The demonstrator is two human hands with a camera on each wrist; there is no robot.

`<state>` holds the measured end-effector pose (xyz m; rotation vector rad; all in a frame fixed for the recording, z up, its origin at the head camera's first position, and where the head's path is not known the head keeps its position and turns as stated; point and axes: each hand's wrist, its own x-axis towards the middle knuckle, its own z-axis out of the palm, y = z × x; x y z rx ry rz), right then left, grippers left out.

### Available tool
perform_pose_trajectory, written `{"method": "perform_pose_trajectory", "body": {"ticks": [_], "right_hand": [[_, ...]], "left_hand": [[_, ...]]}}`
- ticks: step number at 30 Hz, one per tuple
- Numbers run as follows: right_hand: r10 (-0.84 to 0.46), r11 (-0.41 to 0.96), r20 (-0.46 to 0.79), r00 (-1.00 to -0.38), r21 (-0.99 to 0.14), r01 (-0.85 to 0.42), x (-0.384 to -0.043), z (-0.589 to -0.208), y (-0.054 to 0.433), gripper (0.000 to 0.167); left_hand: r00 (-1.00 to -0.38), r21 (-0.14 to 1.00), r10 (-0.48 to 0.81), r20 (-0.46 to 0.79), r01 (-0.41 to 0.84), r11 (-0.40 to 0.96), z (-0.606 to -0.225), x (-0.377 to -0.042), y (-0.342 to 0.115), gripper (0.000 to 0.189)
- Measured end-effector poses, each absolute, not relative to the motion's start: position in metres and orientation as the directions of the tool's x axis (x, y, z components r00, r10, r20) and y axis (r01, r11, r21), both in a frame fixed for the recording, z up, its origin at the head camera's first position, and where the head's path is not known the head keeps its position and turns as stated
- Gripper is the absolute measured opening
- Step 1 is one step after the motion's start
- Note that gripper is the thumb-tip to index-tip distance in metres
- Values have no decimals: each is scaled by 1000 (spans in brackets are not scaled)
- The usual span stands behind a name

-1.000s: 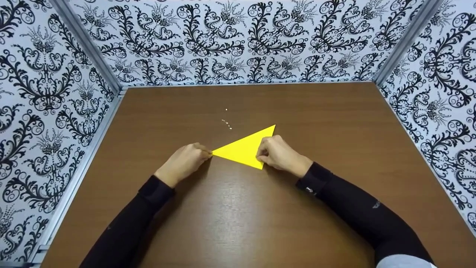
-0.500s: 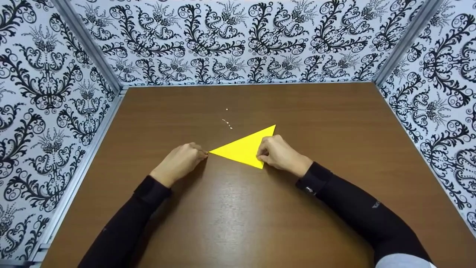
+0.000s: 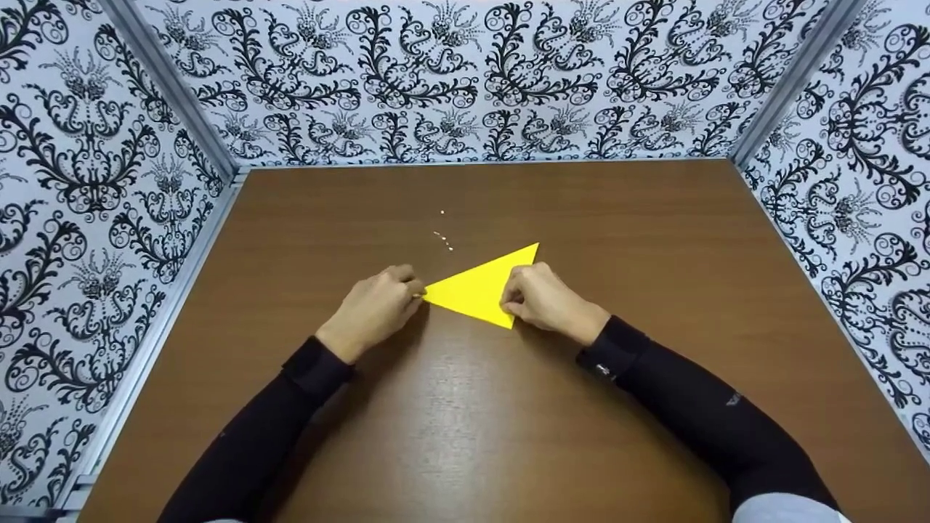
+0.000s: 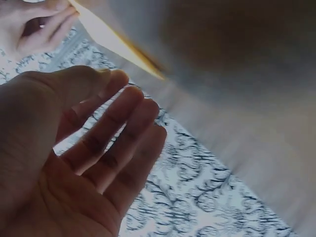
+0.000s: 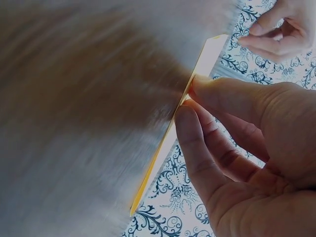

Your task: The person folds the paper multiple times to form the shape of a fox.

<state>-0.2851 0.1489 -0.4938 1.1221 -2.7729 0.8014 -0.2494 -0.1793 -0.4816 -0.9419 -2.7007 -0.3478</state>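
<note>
A folded sheet of yellow paper (image 3: 472,287), shaped like a long triangle, lies on the brown table (image 3: 465,421). My right hand (image 3: 548,301) is at its wide end; in the right wrist view the thumb and fingers pinch the edge of the paper (image 5: 155,163). At the narrow end is my left hand (image 3: 378,305), which covers the tip in the head view. The left wrist view shows the left fingers (image 4: 123,128) loosely bent, with the thumb close to the index finger and a gap to the paper (image 4: 118,44). Whether they touch the tip is unclear.
Several small white specks (image 3: 445,240) mark the table behind the paper. Walls with black-and-white scroll patterns (image 3: 450,80) and grey metal posts (image 3: 171,87) enclose the left, back and right sides.
My left hand first slid slightly left to the tip, then moved right and a little away from me, over the narrow end. The right hand and the paper stayed nearly still.
</note>
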Motion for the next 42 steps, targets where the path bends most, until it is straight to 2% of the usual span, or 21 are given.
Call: {"method": "perform_pose_trajectory", "body": {"ticks": [3, 7, 14, 24, 31, 37, 42], "right_hand": [[-633, 610, 230, -739, -441, -659, -285, -492, 149, 8], [-626, 617, 241, -742, -429, -660, -284, -492, 147, 11], [-627, 616, 234, -743, -435, -657, -280, -494, 144, 15], [-625, 628, 226, -747, -424, -653, -273, -490, 143, 14], [-628, 633, 208, -750, -424, -648, -266, -490, 144, 6], [-624, 642, 170, -763, -445, -624, -266, -486, 147, 5], [-575, 673, 148, -805, -473, -568, -279, -481, 157, 6]], "left_hand": [[-748, 137, 588, 307, 646, 751, -480, -250, -164, 18], [-749, 108, 622, 227, 655, 748, -484, -249, -145, 30], [-784, 7, 611, 109, 616, 788, -491, -243, -131, 32], [-808, 53, 588, 47, 590, 806, -488, -250, -131, 40], [-788, 131, 602, 130, 615, 777, -494, -258, -131, 21], [-797, 161, 587, 140, 604, 781, -494, -262, -129, 22], [-779, 150, 605, 163, 626, 765, -493, -264, -129, 18]]}}
